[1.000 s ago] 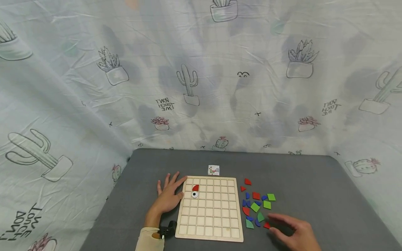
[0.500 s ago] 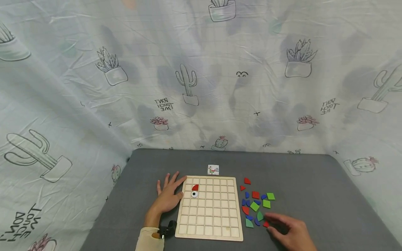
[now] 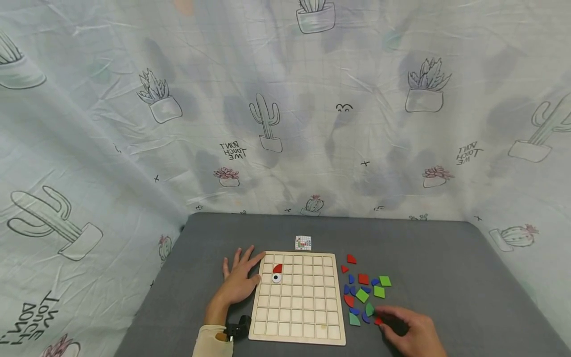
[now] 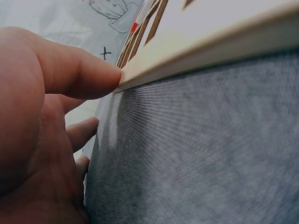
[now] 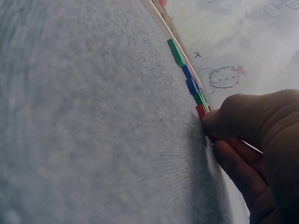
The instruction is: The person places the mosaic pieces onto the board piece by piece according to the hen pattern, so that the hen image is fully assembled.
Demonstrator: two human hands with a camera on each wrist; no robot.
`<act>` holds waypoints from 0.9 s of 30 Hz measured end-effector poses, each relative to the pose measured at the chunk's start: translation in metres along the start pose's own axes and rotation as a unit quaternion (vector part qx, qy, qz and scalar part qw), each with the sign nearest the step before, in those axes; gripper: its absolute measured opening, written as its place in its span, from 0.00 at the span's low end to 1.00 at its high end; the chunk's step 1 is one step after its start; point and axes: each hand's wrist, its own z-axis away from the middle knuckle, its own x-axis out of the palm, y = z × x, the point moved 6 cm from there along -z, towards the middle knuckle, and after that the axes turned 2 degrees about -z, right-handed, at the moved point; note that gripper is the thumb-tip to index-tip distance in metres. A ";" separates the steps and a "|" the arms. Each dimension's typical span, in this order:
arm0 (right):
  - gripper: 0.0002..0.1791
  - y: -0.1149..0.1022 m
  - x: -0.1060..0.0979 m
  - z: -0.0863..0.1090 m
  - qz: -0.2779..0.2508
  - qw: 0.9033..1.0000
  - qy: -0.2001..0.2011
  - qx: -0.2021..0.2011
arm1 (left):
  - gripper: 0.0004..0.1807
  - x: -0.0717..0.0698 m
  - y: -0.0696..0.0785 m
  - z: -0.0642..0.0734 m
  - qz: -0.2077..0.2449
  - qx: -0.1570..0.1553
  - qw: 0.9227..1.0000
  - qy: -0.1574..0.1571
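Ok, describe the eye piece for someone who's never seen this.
On the grey table lies a pale wooden grid board. In the second column from its left, third row down, the eye piece sits just below a red piece; it's white with a black dot, unlike that plain red neighbour.

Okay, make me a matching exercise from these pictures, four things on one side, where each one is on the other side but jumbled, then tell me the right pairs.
Things:
1. Picture card
2. Eye piece
3. Left hand
4. Right hand

Places:
A. At a small red piece to the right of the wooden board
B. In the board's grid, next to a red quarter piece
C. Just beyond the board's far edge
D. Against the board's left edge

Pairs: 1-C, 2-B, 3-D, 4-A
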 end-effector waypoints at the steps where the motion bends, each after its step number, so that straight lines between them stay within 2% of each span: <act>1: 0.21 0.000 0.000 0.000 0.000 1.000 -0.001 0.000 | 0.35 0.000 0.000 0.000 0.000 0.001 1.000 0.000; 11: 0.23 -0.007 -0.004 -0.001 -0.001 0.999 0.031 -0.038 | 0.35 -0.001 0.001 0.002 0.005 -0.004 1.000 -0.002; 15: 0.23 -0.018 -0.008 -0.008 -0.006 0.997 0.049 -0.059 | 0.35 -0.001 0.000 0.001 0.009 0.005 1.000 0.006; 17: 0.22 -0.027 -0.009 -0.013 -0.013 0.995 0.061 -0.084 | 0.35 -0.001 -0.001 0.001 0.007 0.012 1.000 0.012; 19: 0.23 -0.037 -0.008 -0.020 -0.025 0.989 0.072 -0.124 | 0.35 -0.001 -0.002 0.001 0.007 0.016 1.000 0.017; 23: 0.24 -0.057 -0.002 -0.031 -0.064 0.972 0.086 -0.210 | 0.36 0.000 -0.002 0.000 0.006 0.010 1.000 0.007; 27: 0.25 -0.073 0.006 -0.043 -0.101 0.963 0.077 -0.237 | 0.36 0.000 0.000 0.000 0.001 0.000 1.000 0.002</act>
